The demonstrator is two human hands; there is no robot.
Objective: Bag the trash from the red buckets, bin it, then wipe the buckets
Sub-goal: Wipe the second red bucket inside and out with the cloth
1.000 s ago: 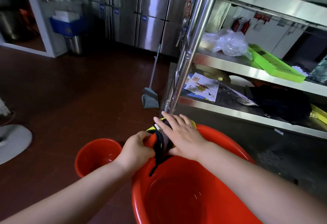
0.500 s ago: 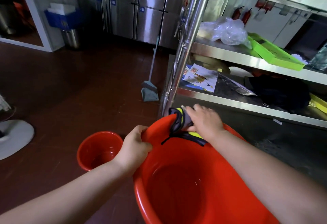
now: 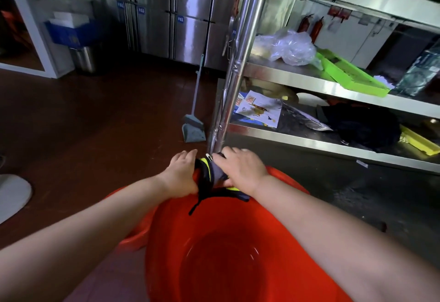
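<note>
A large red bucket [image 3: 221, 261] stands tilted toward me, its inside bare. A dark cloth [image 3: 209, 173] with yellow-green stripes lies folded over the bucket's far rim, a loose strap hanging inside. My right hand [image 3: 240, 170] presses the cloth onto the rim with its fingers spread over it. My left hand [image 3: 181, 175] grips the rim just left of the cloth. A smaller red bucket [image 3: 140, 230] sits on the floor to the left, mostly hidden under my left forearm.
A steel shelf rack [image 3: 309, 77] stands right behind the bucket, its post [image 3: 228, 101] rising at my hands. A dustpan [image 3: 194, 130] leans nearby. A clear plastic bag [image 3: 290, 46] and green tray [image 3: 350, 75] lie on the shelf. Steel cabinets [image 3: 188, 15] line the back.
My right hand slid the cloth leftward along the far rim, back next to my left hand. My left hand shifted up the rim, and my forearm now covers the small bucket.
</note>
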